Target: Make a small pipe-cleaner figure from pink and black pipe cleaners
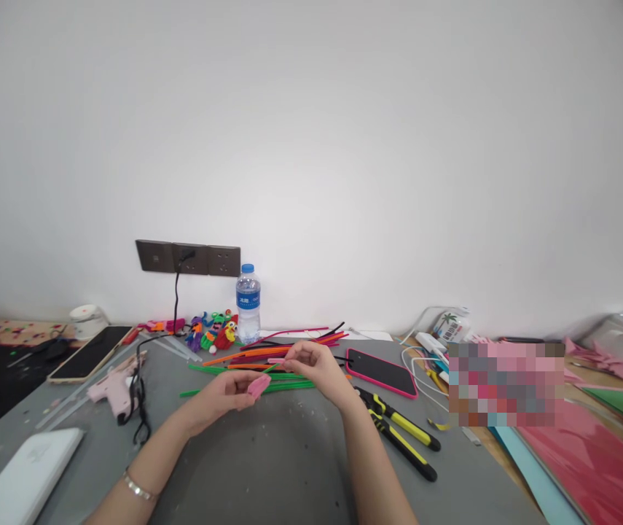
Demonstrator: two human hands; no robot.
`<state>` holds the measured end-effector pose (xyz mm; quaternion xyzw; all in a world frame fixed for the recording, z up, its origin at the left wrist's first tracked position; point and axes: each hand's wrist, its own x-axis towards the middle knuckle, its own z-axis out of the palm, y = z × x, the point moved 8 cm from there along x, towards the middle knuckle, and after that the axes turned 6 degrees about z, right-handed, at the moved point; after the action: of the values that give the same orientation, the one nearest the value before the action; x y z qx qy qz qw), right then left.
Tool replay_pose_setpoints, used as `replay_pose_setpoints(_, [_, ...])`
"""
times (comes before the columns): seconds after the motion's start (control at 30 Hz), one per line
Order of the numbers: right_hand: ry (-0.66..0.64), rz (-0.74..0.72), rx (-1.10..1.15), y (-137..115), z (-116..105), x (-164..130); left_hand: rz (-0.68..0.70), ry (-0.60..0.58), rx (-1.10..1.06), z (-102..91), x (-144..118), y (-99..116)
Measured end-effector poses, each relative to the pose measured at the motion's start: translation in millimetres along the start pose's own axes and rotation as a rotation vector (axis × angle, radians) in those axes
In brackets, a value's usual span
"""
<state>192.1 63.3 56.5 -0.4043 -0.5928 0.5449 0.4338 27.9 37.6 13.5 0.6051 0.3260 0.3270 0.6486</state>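
My left hand (227, 394) is closed around a small pink fuzzy piece (259, 384), held just above the grey table (267, 467). My right hand (316, 364) pinches the end of a pink pipe cleaner (277, 360) that leads toward that piece. Both hands hover over a loose pile of pipe cleaners (267, 357) in green, orange, pink and black. A silver bracelet (137, 487) is on my left wrist.
A pink glue gun (111, 388) with a black cord lies at the left. A phone in a pink case (381, 372) and yellow-handled pliers (401, 432) lie at the right. A water bottle (248, 302) and small colourful figures (213, 332) stand by the wall. Coloured sheets (589, 452) are far right.
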Motion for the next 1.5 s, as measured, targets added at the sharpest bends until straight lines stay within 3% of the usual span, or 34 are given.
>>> replay_pose_setpoints(0.17, [-0.125,-0.031,-0.081,-3.7,12.9,-4.0,-0.042,-0.086,-0.021,7.9,-2.7,-3.8])
replay_pose_setpoints(0.33, [-0.192,-0.060,-0.133,-8.6,25.0,-7.0,0.004,-0.142,-0.020,13.1,-2.9,1.4])
replay_pose_setpoints(0.8, [-0.226,-0.181,-0.242,-20.4,34.8,-10.1,-0.026,-0.126,-0.098,12.6,-3.2,-0.2])
replay_pose_setpoints(1.1, [-0.179,-0.129,-0.222,-15.4,28.8,-8.5,-0.022,-0.129,-0.101,13.9,-3.2,0.0])
replay_pose_setpoints(1.5, [-0.259,-0.174,-0.272,-16.8,39.2,-11.8,-0.014,-0.125,-0.047,13.1,-2.6,2.3])
